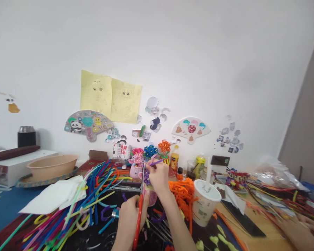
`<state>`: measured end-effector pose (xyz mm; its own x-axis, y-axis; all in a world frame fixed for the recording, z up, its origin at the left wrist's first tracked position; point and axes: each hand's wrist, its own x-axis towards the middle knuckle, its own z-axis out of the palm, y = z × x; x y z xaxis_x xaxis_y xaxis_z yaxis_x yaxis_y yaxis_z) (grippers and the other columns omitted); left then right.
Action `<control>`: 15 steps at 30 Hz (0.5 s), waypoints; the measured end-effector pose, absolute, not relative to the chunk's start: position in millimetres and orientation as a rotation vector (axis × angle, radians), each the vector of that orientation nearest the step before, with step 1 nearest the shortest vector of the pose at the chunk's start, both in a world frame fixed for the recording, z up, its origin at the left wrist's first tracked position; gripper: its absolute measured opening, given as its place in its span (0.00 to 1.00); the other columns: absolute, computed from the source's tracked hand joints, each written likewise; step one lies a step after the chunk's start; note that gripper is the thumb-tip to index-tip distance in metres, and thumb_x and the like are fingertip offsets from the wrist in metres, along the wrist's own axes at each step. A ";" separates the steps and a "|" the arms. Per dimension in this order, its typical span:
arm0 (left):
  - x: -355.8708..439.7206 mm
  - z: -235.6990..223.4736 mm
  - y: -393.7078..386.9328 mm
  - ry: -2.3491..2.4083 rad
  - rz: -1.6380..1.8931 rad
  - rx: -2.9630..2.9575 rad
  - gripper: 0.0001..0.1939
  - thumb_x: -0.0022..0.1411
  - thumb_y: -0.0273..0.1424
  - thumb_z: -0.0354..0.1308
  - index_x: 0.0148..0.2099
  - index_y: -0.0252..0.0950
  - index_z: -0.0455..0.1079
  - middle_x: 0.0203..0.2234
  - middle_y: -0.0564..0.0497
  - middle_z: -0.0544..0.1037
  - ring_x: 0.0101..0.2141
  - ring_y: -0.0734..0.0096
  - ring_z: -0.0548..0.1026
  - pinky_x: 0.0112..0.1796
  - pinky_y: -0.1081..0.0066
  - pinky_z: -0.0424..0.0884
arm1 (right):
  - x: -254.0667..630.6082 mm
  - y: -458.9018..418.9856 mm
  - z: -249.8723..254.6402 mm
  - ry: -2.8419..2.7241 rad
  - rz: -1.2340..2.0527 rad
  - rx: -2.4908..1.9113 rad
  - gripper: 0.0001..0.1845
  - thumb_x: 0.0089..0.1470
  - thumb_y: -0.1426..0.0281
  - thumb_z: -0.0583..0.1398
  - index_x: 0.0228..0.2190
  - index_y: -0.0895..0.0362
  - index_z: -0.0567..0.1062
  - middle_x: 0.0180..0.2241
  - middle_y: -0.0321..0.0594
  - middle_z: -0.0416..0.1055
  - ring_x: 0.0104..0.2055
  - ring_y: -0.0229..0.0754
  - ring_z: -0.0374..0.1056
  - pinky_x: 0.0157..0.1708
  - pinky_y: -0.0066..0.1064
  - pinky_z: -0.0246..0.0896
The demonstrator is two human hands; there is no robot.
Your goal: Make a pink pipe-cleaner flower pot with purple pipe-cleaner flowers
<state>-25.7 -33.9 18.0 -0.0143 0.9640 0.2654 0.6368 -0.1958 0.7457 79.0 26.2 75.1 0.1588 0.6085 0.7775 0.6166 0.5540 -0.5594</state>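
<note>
Reaches up from the bottom edge, left of centre, with the left hand [131, 213], back of it turned up and fingers curled closed around the red-handled scissors [138, 223], tilted slightly, blades pointing up toward the purple flowers [147, 177]. Comes in from the lower right of centre with the right hand [159, 174], forearm slanting up and leftward, wrist bent, thumb and fingertips pinched shut on a purple stem [156, 162] just above those flowers. Shows the purple flowers in the middle of the frame, above a pink pot [152, 198] partly hidden by both hands. Has, just left and behind, a pink face pot [136, 171] filled with pink flowers [137, 157], and behind the right hand a striped pot [166, 161] under orange flowers [164, 147]. Displays, right of centre on the desk [264, 240], a lidded white cup [206, 204] with a straw [209, 174] standing in it; farther back, a yellow bottle [174, 157], another bottle [199, 164] and a clear cup [191, 170] with dark liquid inside. Sets at left a tan bowl [52, 166] on a woven mat [45, 180], with a black flask [26, 137] behind. Spreads coloured pipe cleaners [94, 188] across the lower left and an orange heap [181, 195] beside the white cup. Includes another person's hands [299, 228], blurred, at lower right.
</note>
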 end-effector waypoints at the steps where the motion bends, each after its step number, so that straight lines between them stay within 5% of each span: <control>1: -25.6 16.6 -32.9 1.657 1.070 1.867 0.24 0.59 0.50 0.41 0.20 0.39 0.56 0.15 0.51 0.71 0.22 0.68 0.70 0.26 0.74 0.57 | 78.8 26.0 75.4 -1.514 -0.014 -1.091 0.07 0.46 0.76 0.57 0.21 0.57 0.74 0.24 0.41 0.75 0.30 0.45 0.72 0.34 0.31 0.62; 15: -22.5 25.8 -38.3 1.652 1.131 1.776 0.27 0.60 0.49 0.40 0.15 0.39 0.52 0.11 0.52 0.67 0.17 0.71 0.65 0.24 0.73 0.54 | 85.5 27.8 77.7 -1.569 0.008 -1.025 0.07 0.45 0.75 0.56 0.21 0.55 0.73 0.23 0.38 0.75 0.28 0.43 0.71 0.32 0.30 0.63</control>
<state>-22.5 -38.3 25.8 -0.0594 0.9653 0.2543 0.5860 -0.1725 0.7917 85.5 27.8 77.7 0.0898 0.5989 0.7958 0.5904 0.6115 -0.5268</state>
